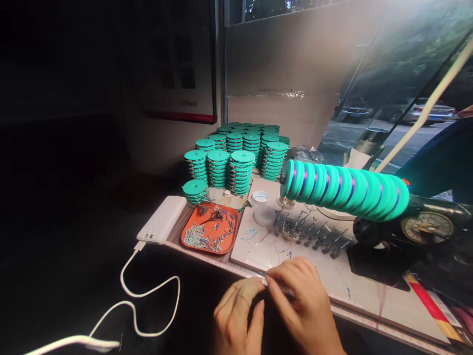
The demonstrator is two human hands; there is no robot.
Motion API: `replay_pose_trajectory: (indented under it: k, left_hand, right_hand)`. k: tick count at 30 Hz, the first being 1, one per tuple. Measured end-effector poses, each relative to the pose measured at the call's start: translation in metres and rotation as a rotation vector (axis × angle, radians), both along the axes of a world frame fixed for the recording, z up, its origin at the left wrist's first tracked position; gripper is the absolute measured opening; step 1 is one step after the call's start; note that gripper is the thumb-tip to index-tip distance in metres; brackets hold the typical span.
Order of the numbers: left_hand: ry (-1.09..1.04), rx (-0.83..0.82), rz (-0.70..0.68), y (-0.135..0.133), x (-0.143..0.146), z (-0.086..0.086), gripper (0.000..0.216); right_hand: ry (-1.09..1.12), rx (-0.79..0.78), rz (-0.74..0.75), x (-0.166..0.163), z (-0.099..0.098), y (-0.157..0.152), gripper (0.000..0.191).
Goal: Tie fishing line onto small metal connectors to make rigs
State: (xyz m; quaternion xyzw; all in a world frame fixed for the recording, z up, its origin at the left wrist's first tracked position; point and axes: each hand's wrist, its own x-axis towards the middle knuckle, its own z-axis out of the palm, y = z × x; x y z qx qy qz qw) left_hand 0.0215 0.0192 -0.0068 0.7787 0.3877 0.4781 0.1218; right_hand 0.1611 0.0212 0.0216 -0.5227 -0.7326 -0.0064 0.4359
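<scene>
My left hand is at the front edge of the pale board, fingers bent and pinched together at the tips. Right beside it, my right hand has thumb and forefinger closed in a pinch, nearly meeting the left fingertips. Something tiny and pale shows where the fingertips meet; I cannot make out what it is. Just beyond my hands lie thin threads and a row of dark clips with small metal pieces. A round dish of small metal parts stands among them, near a translucent white ring.
Left of the board, an orange tray holds small tubes and metal bits. Stacked green spools stand behind it. A row of green discs sits on a dark machine's shaft. A white power bank trails a cable.
</scene>
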Motion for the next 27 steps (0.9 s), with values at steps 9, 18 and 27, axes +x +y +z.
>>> replay_pose_trajectory:
  k: [9, 18, 27]
  left_hand:
    - [0.404, -0.117, 0.03, -0.002, -0.014, -0.018, 0.052]
    - [0.603, -0.059, 0.163, 0.005, -0.01, -0.02, 0.06]
    - [0.665, -0.034, 0.241, 0.001, -0.006, -0.026, 0.064]
  right_hand:
    - [-0.027, -0.185, 0.017, 0.006, -0.004, 0.021, 0.02]
    - [-0.069, -0.197, 0.008, 0.004, -0.004, 0.021, 0.024]
    - [-0.079, -0.205, 0.007, 0.004, -0.007, 0.021, 0.024]
